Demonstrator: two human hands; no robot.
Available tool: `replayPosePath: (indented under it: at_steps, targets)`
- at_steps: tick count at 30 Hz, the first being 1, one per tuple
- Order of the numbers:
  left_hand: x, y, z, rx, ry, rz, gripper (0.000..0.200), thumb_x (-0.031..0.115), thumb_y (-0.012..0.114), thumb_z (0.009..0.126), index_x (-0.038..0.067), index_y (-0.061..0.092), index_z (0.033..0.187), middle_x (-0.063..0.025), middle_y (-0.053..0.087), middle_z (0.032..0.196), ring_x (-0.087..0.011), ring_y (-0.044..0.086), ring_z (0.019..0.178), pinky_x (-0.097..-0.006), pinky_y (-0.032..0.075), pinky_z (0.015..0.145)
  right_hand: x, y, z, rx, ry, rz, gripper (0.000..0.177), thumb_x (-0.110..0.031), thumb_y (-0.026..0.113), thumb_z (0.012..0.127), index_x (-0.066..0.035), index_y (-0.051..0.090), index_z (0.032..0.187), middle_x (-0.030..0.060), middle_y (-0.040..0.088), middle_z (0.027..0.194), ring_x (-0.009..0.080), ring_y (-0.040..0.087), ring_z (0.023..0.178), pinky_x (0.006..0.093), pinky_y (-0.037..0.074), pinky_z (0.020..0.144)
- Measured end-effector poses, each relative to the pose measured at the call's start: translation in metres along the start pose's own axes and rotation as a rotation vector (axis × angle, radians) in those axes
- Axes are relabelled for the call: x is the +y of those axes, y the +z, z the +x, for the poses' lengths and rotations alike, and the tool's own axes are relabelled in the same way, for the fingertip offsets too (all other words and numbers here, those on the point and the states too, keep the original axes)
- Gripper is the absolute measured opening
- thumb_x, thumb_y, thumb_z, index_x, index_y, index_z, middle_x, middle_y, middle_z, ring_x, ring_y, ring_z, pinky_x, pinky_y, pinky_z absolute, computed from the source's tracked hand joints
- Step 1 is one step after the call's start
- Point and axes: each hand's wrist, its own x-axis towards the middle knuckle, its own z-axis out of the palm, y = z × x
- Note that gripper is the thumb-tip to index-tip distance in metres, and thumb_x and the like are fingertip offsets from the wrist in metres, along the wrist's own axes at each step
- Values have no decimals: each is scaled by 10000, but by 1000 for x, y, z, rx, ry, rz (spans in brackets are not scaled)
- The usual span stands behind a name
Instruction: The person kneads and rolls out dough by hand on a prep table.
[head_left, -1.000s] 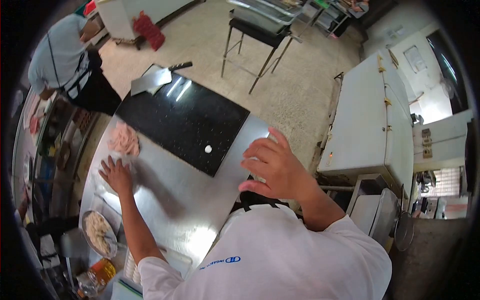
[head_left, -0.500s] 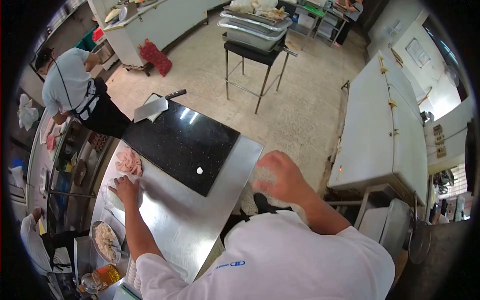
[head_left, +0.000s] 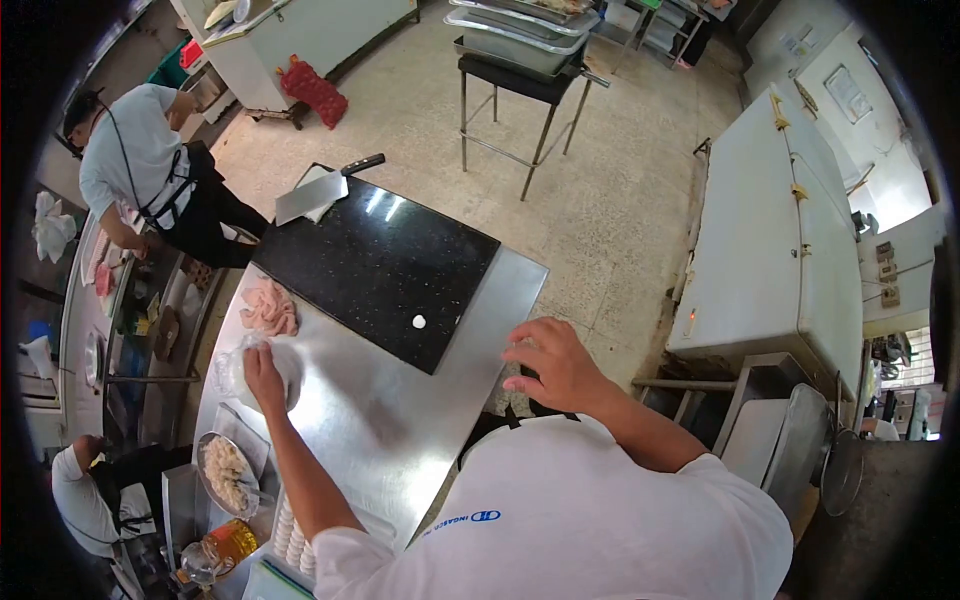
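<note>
My left hand (head_left: 263,370) reaches far left over the steel table (head_left: 390,430) and grips a clear plastic bag (head_left: 240,372) lying there. Just beyond it sits a pile of pink raw meat (head_left: 269,307) at the edge of a black stone cutting board (head_left: 380,265). A small white piece (head_left: 418,322) lies on the board near its front edge. A cleaver (head_left: 315,190) rests on the board's far corner. My right hand (head_left: 555,367) hovers past the table's right edge, fingers spread, holding nothing.
A metal bowl of pale food (head_left: 226,473) and a bottle of amber liquid (head_left: 222,548) stand at the table's near left. A person in an apron (head_left: 140,170) works at the left counter. A stool with steel trays (head_left: 520,50) and a white chest freezer (head_left: 770,240) stand beyond.
My left hand shifted slightly toward me and closed on the plastic bag. My right hand lowered and moved a little right, off the table's edge.
</note>
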Motion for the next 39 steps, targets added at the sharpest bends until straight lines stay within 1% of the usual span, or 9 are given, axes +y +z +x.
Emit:
replayPosePath:
  at_steps: [7,12,15,18,22,25,32,36,39]
  targets:
    - [184,61,-137,-131,-61,-1005,235,163,581,1057,9,755,1019,-79,717,1019,-160,642,929,-310,495,837,1,35,31,-107,-10,346,510,-321,826,906,-46,640,1293,125,670,1209,278,670,1074,411,552,931]
    - [307,50,-166,-114,134,-819,222,153,576,1051,18,749,1014,-37,682,998,-131,593,860,-297,460,780,22,57,39,-201,79,731,378,-182,771,964,-17,612,1265,50,696,1000,159,664,906,322,554,840]
    - [318,57,-196,-38,-248,-1178,211,156,563,1054,-9,671,1130,-97,687,1037,-256,699,1006,-442,566,906,47,22,40,-246,34,681,198,-94,740,973,-17,647,1129,23,684,926,102,633,838,262,528,780]
    - [341,59,-206,153,-311,-1397,205,177,568,1061,10,657,1139,-103,684,1049,-282,706,1020,-490,586,902,75,3,36,-150,123,841,96,-120,692,1021,-36,646,1025,14,656,945,89,638,826,284,564,786]
    - [366,69,-225,380,-236,-1474,178,120,540,1077,17,660,1160,-111,711,1123,-284,718,1054,-549,596,923,116,-3,22,-457,421,1194,243,-288,649,1056,-47,675,1063,62,704,951,158,685,839,327,581,784]
    - [384,75,-240,375,-191,-1403,206,132,570,1076,10,657,1217,-94,709,1144,-254,703,1098,-516,582,969,120,-13,21,-856,614,1481,407,-458,592,1062,-67,682,1128,119,727,1074,231,721,951,411,611,865]
    - [370,94,-271,199,-81,-811,462,234,725,1004,14,564,1377,-57,613,1219,-174,621,1044,-388,545,942,74,8,21,-488,567,1847,146,-189,646,1046,-66,659,969,177,714,1222,287,703,1117,396,584,953]
    - [403,81,-268,32,-70,-304,694,265,900,836,16,532,1369,-121,592,1310,-252,639,1149,-376,562,932,77,14,24,-599,685,1863,164,-180,584,1070,-63,670,993,211,673,1346,309,676,1212,414,564,1042]
    - [406,79,-263,189,-174,-245,275,154,787,937,-8,642,1104,-133,642,955,-257,650,824,-384,547,754,81,25,30,-670,690,1847,193,-187,539,1084,-56,674,1040,205,635,1414,315,638,1279,424,530,1092]
